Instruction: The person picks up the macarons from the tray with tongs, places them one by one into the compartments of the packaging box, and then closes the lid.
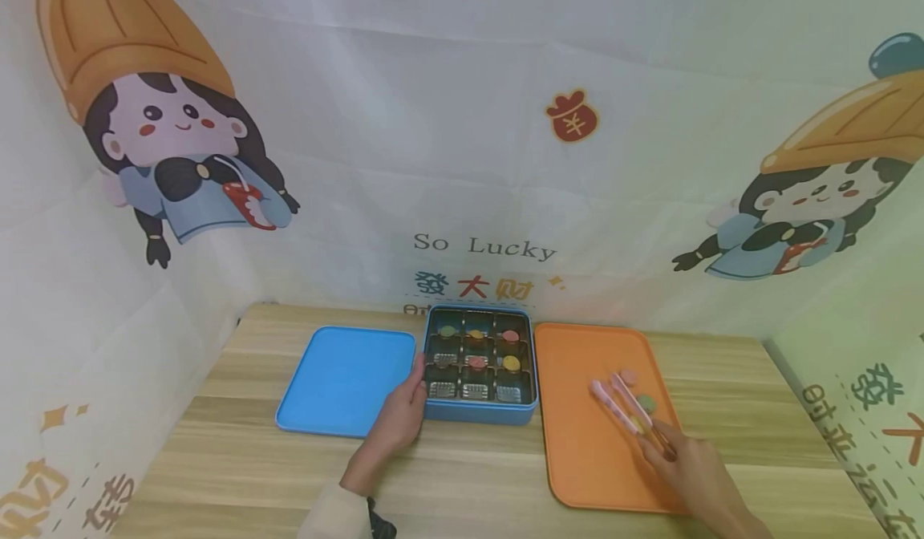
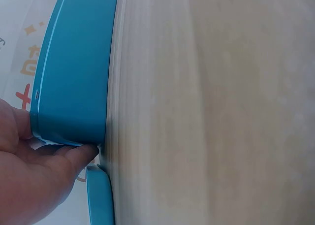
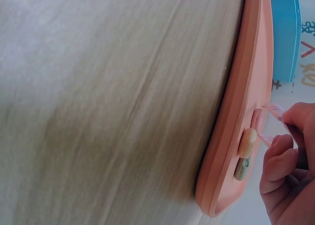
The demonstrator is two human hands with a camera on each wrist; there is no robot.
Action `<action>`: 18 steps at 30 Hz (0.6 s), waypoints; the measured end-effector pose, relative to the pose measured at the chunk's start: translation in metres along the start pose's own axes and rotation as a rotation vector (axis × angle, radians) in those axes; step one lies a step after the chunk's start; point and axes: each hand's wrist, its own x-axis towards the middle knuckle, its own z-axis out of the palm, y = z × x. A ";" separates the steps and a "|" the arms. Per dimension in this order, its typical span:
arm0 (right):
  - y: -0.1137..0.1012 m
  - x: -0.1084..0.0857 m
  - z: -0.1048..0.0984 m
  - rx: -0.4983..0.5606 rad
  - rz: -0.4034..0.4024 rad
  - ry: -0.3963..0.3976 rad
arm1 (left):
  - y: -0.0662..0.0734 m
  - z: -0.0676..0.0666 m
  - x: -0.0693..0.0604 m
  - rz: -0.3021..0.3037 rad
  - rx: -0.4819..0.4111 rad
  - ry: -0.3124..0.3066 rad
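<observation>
My left hand (image 1: 400,415) grips the left side of a blue box (image 1: 480,412) with a dark divided insert; several round green, yellow and reddish pieces sit in its compartments. In the left wrist view my hand (image 2: 37,178) is at a corner of the box (image 2: 76,72). Over the orange tray (image 1: 581,475), my right hand (image 1: 693,467) holds pink tongs (image 1: 631,403), their two far ends apart. Beside the tongs lie a pink piece (image 1: 629,377) and a green piece (image 1: 646,403). The right wrist view shows a yellowish piece (image 3: 247,143) touching the green one (image 3: 241,169).
A flat blue lid (image 1: 346,382) lies left of the box on the wooden table (image 1: 462,475). The orange tray stands close to the box's right side. Behind the table hangs a printed white cloth (image 1: 404,122), which also covers both sides.
</observation>
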 end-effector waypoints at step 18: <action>-0.001 -0.001 0.001 0.022 0.032 -0.059 | 0.000 0.000 0.000 -0.011 0.001 0.003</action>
